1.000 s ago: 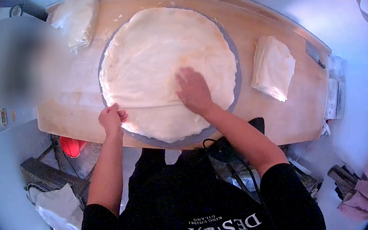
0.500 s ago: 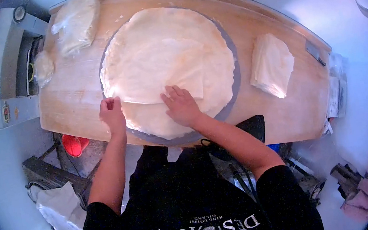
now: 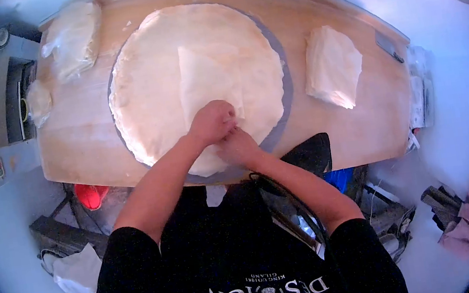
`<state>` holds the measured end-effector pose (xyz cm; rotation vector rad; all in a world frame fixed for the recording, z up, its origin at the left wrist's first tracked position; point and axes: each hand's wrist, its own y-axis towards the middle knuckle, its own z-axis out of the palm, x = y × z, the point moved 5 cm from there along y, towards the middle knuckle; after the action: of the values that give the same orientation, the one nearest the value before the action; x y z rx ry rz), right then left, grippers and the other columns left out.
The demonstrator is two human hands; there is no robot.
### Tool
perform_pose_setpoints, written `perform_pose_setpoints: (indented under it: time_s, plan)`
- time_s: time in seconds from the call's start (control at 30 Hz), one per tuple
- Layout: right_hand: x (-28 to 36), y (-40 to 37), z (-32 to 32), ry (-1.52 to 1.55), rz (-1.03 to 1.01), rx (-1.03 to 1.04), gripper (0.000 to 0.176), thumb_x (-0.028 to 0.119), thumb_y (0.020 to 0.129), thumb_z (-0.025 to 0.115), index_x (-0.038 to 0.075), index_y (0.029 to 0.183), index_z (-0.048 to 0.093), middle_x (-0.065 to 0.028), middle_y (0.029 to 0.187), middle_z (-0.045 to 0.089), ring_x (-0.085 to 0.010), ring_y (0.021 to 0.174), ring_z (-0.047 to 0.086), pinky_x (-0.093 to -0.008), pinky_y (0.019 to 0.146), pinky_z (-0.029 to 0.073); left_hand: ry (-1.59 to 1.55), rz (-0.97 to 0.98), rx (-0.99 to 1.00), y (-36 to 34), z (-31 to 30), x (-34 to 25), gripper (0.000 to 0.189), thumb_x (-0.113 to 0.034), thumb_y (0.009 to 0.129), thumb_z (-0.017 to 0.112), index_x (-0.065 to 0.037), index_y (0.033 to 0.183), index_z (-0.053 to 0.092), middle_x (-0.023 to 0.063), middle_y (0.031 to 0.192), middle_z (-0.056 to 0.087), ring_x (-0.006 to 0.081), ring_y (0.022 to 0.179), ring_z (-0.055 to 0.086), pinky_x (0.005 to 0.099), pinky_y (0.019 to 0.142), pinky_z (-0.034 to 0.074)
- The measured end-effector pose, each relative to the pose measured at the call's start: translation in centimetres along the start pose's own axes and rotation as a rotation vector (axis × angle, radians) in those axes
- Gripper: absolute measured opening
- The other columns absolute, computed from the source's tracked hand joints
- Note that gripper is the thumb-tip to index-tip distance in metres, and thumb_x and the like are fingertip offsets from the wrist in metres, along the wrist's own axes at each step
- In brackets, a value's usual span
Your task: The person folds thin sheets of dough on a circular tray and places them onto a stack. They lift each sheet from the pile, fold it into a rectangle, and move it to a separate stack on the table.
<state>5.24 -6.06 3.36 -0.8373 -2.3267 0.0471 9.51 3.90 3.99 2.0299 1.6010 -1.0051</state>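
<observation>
A thin, pale dough sheet (image 3: 207, 81), folded to a narrow piece, lies on a wide round stack of dough sheets (image 3: 143, 93). Under the stack, a round grey board (image 3: 285, 103) shows at the rim. My left hand (image 3: 211, 123) is closed in a pinch at the near end of the folded sheet, gripping its edge. Against it, slightly lower and to the right, is my right hand (image 3: 237, 146). Its fingers are blurred and partly covered by the left hand, so their grip cannot be made out.
A stack of folded dough sheets (image 3: 333, 69) lies right on the wooden table (image 3: 80, 135), with a flat-bladed tool (image 3: 390, 48) beyond it. Dough in clear plastic (image 3: 74, 40) and a smaller bag (image 3: 39, 103) sit left. Below stands a red bucket (image 3: 91, 195).
My left hand has moved right, carrying the sheet's left side over, so the sheet is narrower. My right hand has moved slightly down, and both hands now meet. The view has shifted.
</observation>
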Motion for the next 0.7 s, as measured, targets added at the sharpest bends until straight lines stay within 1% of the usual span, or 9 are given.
perform_pose_setpoints:
  time_s: [0.1, 0.17, 0.23, 0.3, 0.37, 0.47, 0.57, 0.63, 0.7]
  plan:
    - [-0.4, -1.0, -2.3, -0.060, 0.100, -0.033, 0.018, 0.018, 0.085, 0.058, 0.007, 0.096, 0.066, -0.0160, 0.096, 0.064, -0.0342, 0.095, 0.062, -0.0471, 0.081, 0.052, -0.129, -0.081, -0.075, -0.3, -1.2, 1.7, 0.024, -0.016, 0.082, 0.065, -0.011, 0.106, 0.064, 0.0126, 0.116, 0.064, 0.0340, 0.111, 0.059, 0.0417, 0.094, 0.049]
    - [-0.6, -0.3, -5.3, -0.055, 0.147, -0.164, 0.017, 0.018, 0.084, 0.060, 0.007, 0.095, 0.066, -0.0128, 0.092, 0.063, -0.0319, 0.091, 0.061, -0.0443, 0.078, 0.051, 0.211, 0.121, -0.413, 0.0, -4.5, 1.5, 0.038, -0.019, 0.082, 0.066, -0.008, 0.118, 0.061, 0.0158, 0.134, 0.052, 0.0349, 0.127, 0.048, 0.0421, 0.107, 0.040]
    - [-2.0, 0.6, -6.8, -0.034, 0.217, -0.391, 0.015, 0.017, 0.081, 0.067, 0.010, 0.094, 0.064, -0.0098, 0.088, 0.059, -0.0306, 0.086, 0.060, -0.0425, 0.073, 0.050, 0.361, 0.133, -0.386, 1.5, -5.5, 1.8, 0.048, -0.024, 0.084, 0.065, -0.005, 0.127, 0.054, 0.0173, 0.143, 0.043, 0.0359, 0.134, 0.039, 0.0440, 0.112, 0.032]
    - [-4.2, 1.5, -5.3, -0.031, 0.282, -0.361, 0.018, 0.017, 0.080, 0.068, 0.010, 0.095, 0.062, -0.0096, 0.089, 0.059, -0.0304, 0.087, 0.060, -0.0424, 0.073, 0.050, 0.505, 0.136, -0.358, 2.4, -5.3, 3.3, 0.059, -0.029, 0.087, 0.064, -0.002, 0.136, 0.047, 0.0188, 0.151, 0.033, 0.0370, 0.141, 0.029, 0.0459, 0.117, 0.024]
    - [-5.0, 1.8, -4.8, -0.034, 0.344, -0.340, 0.020, 0.017, 0.080, 0.069, 0.010, 0.096, 0.060, -0.0094, 0.091, 0.059, -0.0302, 0.088, 0.060, -0.0423, 0.073, 0.050, 0.507, -0.013, -0.219, 3.4, -4.1, 6.3, 0.079, -0.037, 0.089, 0.061, 0.002, 0.148, 0.027, 0.0194, 0.157, 0.020, 0.0361, 0.146, 0.017, 0.0477, 0.120, 0.014]
    - [-4.9, 2.0, -4.6, -0.039, 0.437, -0.252, 0.027, 0.017, 0.077, 0.073, 0.009, 0.097, 0.057, -0.0094, 0.092, 0.058, -0.0310, 0.092, 0.059, -0.0437, 0.075, 0.050, 0.504, -0.014, -0.221, 3.4, -3.7, 7.0, 0.082, -0.040, 0.090, 0.061, 0.000, 0.150, 0.023, 0.0194, 0.158, 0.019, 0.0368, 0.146, 0.016, 0.0471, 0.120, 0.013]
    - [-4.9, 1.8, -7.0, -0.023, 0.618, -0.505, 0.031, 0.024, 0.078, 0.073, 0.005, 0.095, 0.056, -0.0162, 0.097, 0.062, -0.0367, 0.094, 0.062, -0.0468, 0.079, 0.053, 0.454, 0.002, -0.216, 3.4, -4.0, 7.3, 0.082, -0.038, 0.088, 0.063, 0.000, 0.149, 0.024, 0.0198, 0.157, 0.019, 0.0367, 0.146, 0.016, 0.0475, 0.120, 0.014]
    - [-6.2, 2.2, -7.0, 0.149, 0.837, -0.345, 0.039, 0.026, 0.075, 0.075, 0.002, 0.099, 0.056, -0.0190, 0.093, 0.063, -0.0375, 0.093, 0.063, -0.0479, 0.079, 0.053, 0.416, -0.016, -0.214, 3.4, -4.3, 7.1, 0.081, -0.035, 0.087, 0.065, 0.000, 0.149, 0.025, 0.0201, 0.156, 0.021, 0.0369, 0.146, 0.018, 0.0477, 0.119, 0.016]
    - [-7.1, 3.0, -6.7, 0.162, 0.846, -0.301, 0.040, 0.026, 0.074, 0.075, 0.001, 0.099, 0.056, -0.0204, 0.093, 0.064, -0.0380, 0.092, 0.064, -0.0486, 0.079, 0.053, 0.382, -0.029, -0.218, 3.2, -5.2, 6.5, 0.080, -0.032, 0.087, 0.067, -0.001, 0.148, 0.027, 0.0204, 0.156, 0.022, 0.0371, 0.145, 0.020, 0.0479, 0.119, 0.018]
